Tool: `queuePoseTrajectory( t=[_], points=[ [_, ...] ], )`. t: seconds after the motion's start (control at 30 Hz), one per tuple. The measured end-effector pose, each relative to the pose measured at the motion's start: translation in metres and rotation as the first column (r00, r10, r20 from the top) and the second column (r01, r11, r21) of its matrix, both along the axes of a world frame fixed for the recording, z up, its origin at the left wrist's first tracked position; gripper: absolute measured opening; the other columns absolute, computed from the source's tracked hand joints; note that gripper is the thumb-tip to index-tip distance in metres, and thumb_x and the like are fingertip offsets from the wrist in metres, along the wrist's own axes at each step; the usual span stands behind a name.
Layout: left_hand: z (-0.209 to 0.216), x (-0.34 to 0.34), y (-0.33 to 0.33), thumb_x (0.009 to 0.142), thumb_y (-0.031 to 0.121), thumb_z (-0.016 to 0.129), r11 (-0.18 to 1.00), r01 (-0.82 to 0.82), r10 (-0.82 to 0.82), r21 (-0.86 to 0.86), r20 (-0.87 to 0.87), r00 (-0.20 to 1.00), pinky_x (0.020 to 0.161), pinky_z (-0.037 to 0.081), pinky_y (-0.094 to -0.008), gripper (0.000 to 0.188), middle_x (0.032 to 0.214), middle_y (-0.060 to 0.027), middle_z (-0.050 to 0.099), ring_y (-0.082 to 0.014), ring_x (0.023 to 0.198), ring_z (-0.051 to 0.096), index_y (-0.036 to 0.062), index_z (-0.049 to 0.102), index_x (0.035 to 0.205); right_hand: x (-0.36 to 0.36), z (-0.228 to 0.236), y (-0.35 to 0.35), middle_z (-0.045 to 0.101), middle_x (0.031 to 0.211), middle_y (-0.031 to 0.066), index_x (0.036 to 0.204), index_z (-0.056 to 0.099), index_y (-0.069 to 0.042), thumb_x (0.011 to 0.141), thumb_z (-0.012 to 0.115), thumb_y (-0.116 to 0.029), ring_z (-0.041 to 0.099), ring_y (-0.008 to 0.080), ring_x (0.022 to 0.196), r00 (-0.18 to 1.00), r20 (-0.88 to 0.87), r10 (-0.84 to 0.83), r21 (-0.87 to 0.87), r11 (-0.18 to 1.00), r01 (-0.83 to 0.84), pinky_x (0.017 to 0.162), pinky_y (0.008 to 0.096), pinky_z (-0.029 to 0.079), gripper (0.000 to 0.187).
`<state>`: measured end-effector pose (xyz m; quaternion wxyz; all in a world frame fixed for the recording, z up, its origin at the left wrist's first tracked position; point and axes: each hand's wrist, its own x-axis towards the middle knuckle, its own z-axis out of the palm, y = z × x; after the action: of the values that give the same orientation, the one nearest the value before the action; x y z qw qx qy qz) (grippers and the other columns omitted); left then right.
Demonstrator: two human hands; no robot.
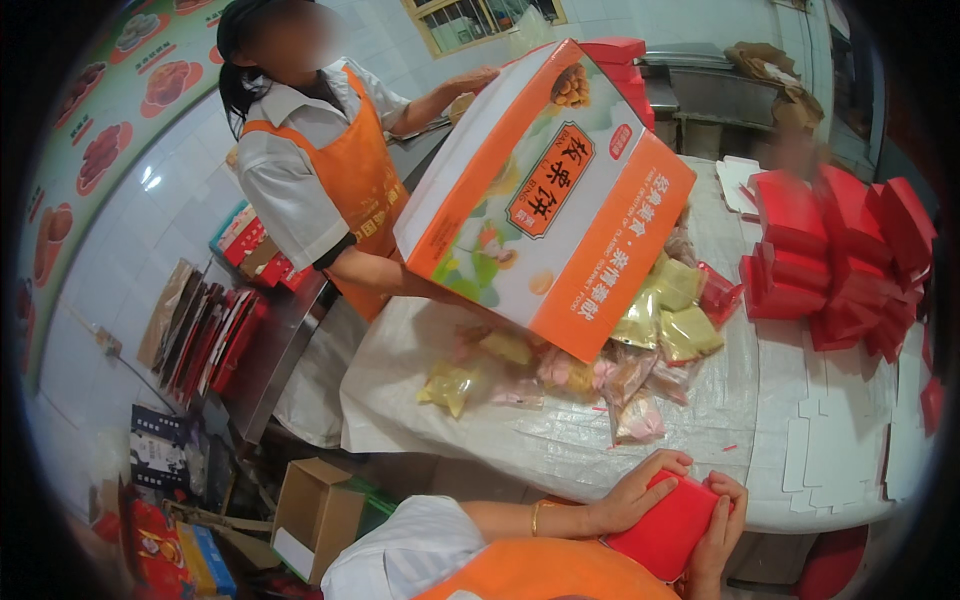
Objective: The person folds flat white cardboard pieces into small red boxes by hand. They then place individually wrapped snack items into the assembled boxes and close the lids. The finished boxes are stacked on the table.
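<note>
Near the table's front edge I hold a small red box between both hands. My left hand grips its left side, the thumb lying across the top. On the opposite side, my right hand has its fingers curled round the edge. A co-worker in an orange apron holds a large orange and white carton, tilted over the table beyond my hands. Beneath and beside it lies a pile of wrapped packets, among them yellow packets and a pink-and-clear packet.
Stacked red boxes stand on the right of the white-covered table. Flat white card pieces lie in front of them. An open brown carton sits at lower left, below upright folded boards. Metal counters run along the back.
</note>
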<state>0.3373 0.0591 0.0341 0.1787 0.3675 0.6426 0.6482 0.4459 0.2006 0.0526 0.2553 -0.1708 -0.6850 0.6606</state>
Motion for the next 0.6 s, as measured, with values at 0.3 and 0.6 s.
queuePoseTrajectory(
  t=[0.3,0.6],
  points=[
    [-0.007,-0.005,0.008,0.100,0.013,0.048,1.000,0.003,-0.003,-0.009,-0.023,1.000,0.107,0.032,-0.0356,0.019,0.129,-0.0145,0.048,-0.0257,0.125,0.045,0.0035,0.049,0.116,-0.006,-0.005,0.007,0.057,0.113,0.0160,0.102,0.053,0.002,0.102,0.038,-0.014,0.053,0.0219,0.104,1.000,0.002,-0.008,-0.027,1.000,0.009,0.098,0.0353,0.041,0.022],
    [-0.009,-0.011,0.020,0.100,0.014,0.048,1.000,-0.012,0.012,-0.002,0.002,1.000,0.107,0.033,-0.0350,0.018,0.128,-0.0139,0.049,-0.0249,0.124,0.046,0.0037,0.049,0.115,-0.013,-0.010,0.020,0.057,0.113,0.0165,0.102,0.053,0.002,0.101,0.039,-0.015,0.054,0.0222,0.104,1.000,-0.004,0.003,-0.003,1.000,-0.003,0.097,0.0353,0.041,0.022]
  ],
)
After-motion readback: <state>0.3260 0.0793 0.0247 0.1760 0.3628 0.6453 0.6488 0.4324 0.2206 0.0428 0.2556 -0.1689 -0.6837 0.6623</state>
